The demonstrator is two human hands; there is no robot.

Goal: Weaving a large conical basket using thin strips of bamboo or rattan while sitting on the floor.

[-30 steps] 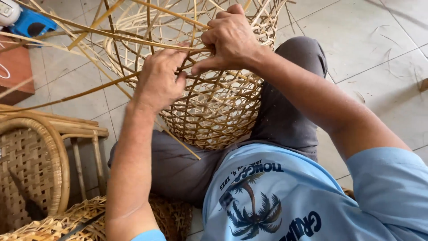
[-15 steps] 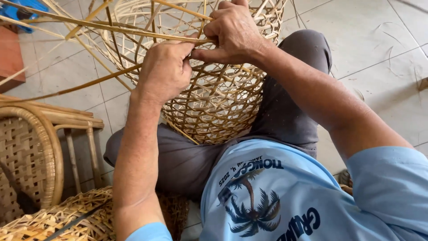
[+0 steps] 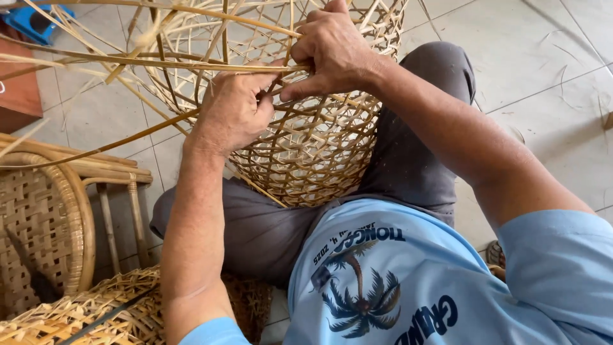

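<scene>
An open-weave bamboo basket (image 3: 313, 153) rests on my lap between my knees, its unfinished rim of loose strips pointing away from me. My left hand (image 3: 235, 112) is closed on bamboo strips at the basket's near-left wall. My right hand (image 3: 332, 51) grips the weave just above and to the right, fingers pinching a strip next to my left hand's fingertips. Long loose strips (image 3: 128, 61) fan out to the left from the rim.
A woven rattan chair (image 3: 45, 217) stands at the left. A flat woven piece (image 3: 96, 313) lies by my left elbow. A blue object (image 3: 38, 22) and a reddish-brown box (image 3: 19, 89) sit at the top left. Grey tiled floor (image 3: 543, 76) spreads to the right.
Both hands have stayed on the basket's weave, shifting slightly as they work a strip. The view has drifted a little; the basket keeps its place on my lap.
</scene>
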